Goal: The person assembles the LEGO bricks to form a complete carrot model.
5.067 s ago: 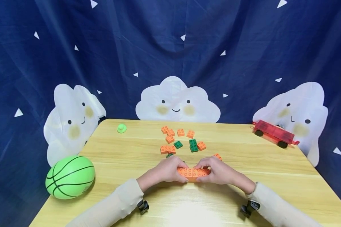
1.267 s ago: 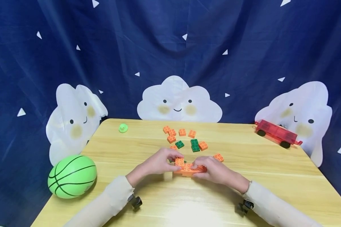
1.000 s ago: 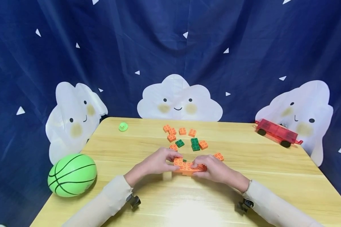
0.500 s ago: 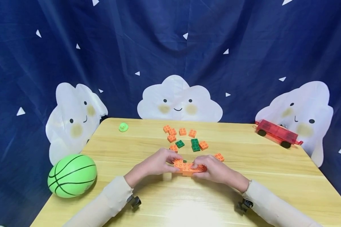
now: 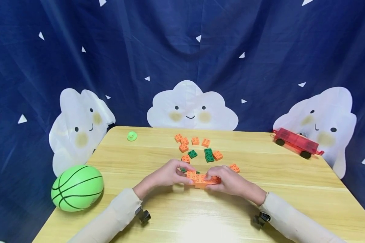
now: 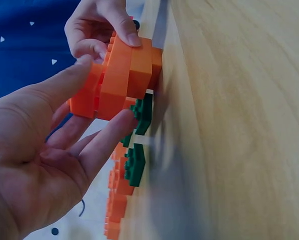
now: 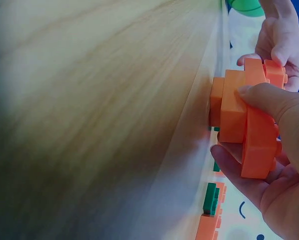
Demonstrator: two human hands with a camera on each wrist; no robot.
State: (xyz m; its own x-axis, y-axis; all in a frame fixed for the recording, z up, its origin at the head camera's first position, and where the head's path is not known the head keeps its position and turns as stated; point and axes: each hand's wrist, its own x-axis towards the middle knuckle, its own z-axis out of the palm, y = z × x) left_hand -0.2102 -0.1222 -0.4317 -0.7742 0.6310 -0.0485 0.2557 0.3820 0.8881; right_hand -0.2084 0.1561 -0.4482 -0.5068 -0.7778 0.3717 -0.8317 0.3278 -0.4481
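Layered orange building bricks [image 5: 201, 184] form a stack held low over the table in front of me. A small studded orange brick [image 5: 191, 174] sits on top at its left end. My left hand [image 5: 169, 173] spans this small brick, thumb on the near side and fingers behind. In the left wrist view the thumb tip is right at the small brick [image 6: 82, 100], and a fingertip lies by the stack's edge. My right hand [image 5: 228, 180] grips the right end of the stack, its thumb [image 7: 264, 97] against the side; it hides part of the studs.
Loose orange bricks [image 5: 184, 147] and green bricks [image 5: 209, 155] lie behind the hands. One orange brick [image 5: 234, 168] is beyond the right hand. A green ball [image 5: 77, 188] sits at the left, a green toy duck [image 5: 132, 136] back left, a red wheeled wagon [image 5: 298, 141] back right.
The left hand has brought a small orange brick from the table onto the stack's left end, where it now sits lower. Since half a second ago, the left fingers have shifted slightly; the right hand stays put.
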